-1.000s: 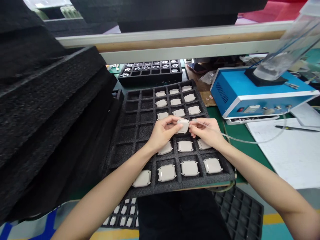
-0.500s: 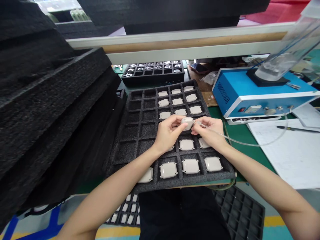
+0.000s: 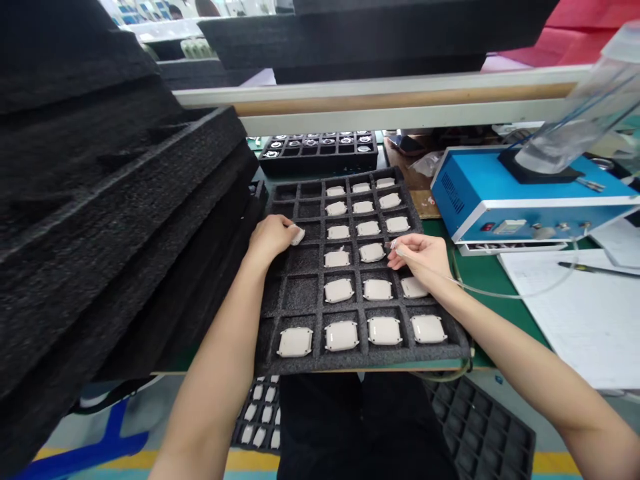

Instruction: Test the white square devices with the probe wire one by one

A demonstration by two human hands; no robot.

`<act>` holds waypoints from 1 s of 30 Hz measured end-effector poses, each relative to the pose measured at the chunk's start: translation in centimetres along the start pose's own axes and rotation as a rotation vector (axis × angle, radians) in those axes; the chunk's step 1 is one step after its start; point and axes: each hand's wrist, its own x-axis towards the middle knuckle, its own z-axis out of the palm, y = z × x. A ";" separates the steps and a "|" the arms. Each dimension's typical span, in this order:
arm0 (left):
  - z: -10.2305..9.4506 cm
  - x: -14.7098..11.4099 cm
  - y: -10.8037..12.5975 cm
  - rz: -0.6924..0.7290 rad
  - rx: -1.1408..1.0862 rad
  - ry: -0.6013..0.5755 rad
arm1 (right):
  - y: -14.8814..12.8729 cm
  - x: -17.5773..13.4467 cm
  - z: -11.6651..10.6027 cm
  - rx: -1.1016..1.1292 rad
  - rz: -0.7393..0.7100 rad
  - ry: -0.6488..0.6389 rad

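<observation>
My left hand (image 3: 273,237) pinches a beige watch case (image 3: 299,235) over the left part of the black foam tray (image 3: 360,364). Between the fingers of my right hand (image 3: 420,257) is the tip end of a clear thin tube (image 3: 487,291), held above the tray's right side. Beside these fingers, a beige watch case lies in its compartment. Similar squarish watch cases (image 3: 379,290) with small lugs lie in the right three columns and one at the front, further left. Part of a case is hidden under my right hand.
Tall stacks of black foam trays (image 3: 165,180) rise at the left. The tube runs to a blue machine (image 3: 520,193) with a clear cylinder (image 3: 560,133) on it. Papers and a pen (image 3: 600,269) lie at the right. Behind, a white rail (image 3: 400,121) crosses over another tray of round watch parts (image 3: 320,160).
My left hand has moved left with the watch case, away from my right hand, to the tray's left columns. My right hand stays about where it was, still with the tube end.
</observation>
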 end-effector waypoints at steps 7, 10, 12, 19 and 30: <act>2.8 -5.2 7.3 0.676 0.059 -0.257 | 0.4 0.3 -0.1 -0.026 0.012 0.014; 4.4 -6.3 9.5 0.714 0.127 -0.390 | 0.2 0.3 -0.1 -0.027 0.017 0.026; 4.9 -6.5 10.1 0.686 0.126 -0.372 | 0.1 0.3 -0.1 -0.030 0.021 0.026; 5.4 -5.3 8.9 0.562 -0.101 -0.389 | 0.0 0.3 -0.1 -0.002 0.005 0.085; 6.5 -5.4 7.7 0.316 -0.940 -0.728 | -0.1 0.3 -0.1 -0.020 0.034 0.075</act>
